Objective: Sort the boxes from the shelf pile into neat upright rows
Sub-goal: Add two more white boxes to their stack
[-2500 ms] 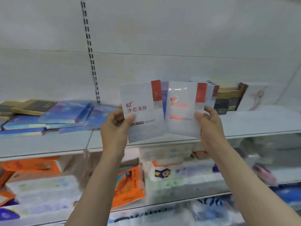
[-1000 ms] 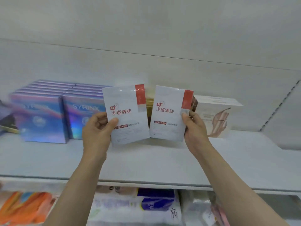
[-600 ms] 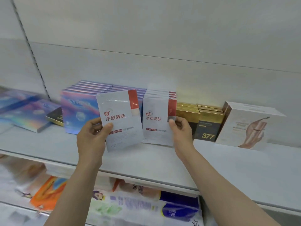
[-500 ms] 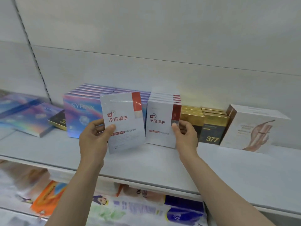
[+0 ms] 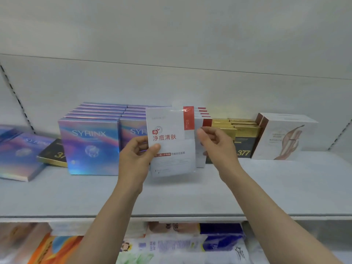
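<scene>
Adding one more white box (image 5: 171, 141) to its upright row (image 5: 202, 130).
My left hand (image 5: 136, 159) pinches it just before the row; my right hand (image 5: 217, 143), loosely curled, holds nothing. Next: slide it flush.

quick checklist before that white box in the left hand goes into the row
1. Grip: left hand pinches the white box at its left edge: ok.
2. Box upright, print facing out: ok.
3. Matching row of white boxes stands right behind it: ok.
4. Right hand holds nothing, fingers by the box's right edge, ready to steady it: ok.
5. Shelf bare in front of the row: ok.
6. Neighbouring SYRINX boxes and gold boxes upright, not crowding the slot: ok.
</scene>
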Motion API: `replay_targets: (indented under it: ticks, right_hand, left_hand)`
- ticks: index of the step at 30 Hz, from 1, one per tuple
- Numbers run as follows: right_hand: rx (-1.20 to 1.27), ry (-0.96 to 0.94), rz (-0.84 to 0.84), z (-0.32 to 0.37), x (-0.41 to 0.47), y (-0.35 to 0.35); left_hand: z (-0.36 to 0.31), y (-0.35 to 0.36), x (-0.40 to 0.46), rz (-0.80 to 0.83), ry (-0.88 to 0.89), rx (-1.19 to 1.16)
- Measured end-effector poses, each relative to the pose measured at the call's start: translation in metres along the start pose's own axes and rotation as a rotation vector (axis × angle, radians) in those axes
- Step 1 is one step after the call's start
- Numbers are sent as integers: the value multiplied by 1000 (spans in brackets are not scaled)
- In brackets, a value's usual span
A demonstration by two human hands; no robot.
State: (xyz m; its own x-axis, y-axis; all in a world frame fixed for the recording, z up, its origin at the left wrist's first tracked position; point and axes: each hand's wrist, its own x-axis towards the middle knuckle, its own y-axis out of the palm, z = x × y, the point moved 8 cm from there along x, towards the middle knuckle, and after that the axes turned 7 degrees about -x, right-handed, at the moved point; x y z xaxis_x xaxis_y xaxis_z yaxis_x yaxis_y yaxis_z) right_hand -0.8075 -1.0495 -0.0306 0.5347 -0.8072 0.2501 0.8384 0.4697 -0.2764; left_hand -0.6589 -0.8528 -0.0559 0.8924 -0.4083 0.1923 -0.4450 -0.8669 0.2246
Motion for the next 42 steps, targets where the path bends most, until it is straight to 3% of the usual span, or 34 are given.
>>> replay_targets:
  ticks: [2,5,10,12,24,30,42]
  right_hand:
    - [83,46,182,4,-8,16]
    - [141,45,216,10,-10,11]
    - [150,79,170,3,0,-19]
    - [120,105,140,-9,3,-25]
    - [-111,114,-156,-49,4,-12]
    - [-337,42,-121,-44,11,5]
    - [-416,25,-81,-41,21,2]
  left_hand:
    - [-4,9,1,41,18,-15]
    - [-13,19,4,120,97,86]
    - [-42,24,14,81,666,744]
    - [-38,23,22,40,768,933]
    - [-18,26,37,25,792,1082]
    - [-15,27,35,-8,802,1101]
    - [-15,32,36,-48,741,1187]
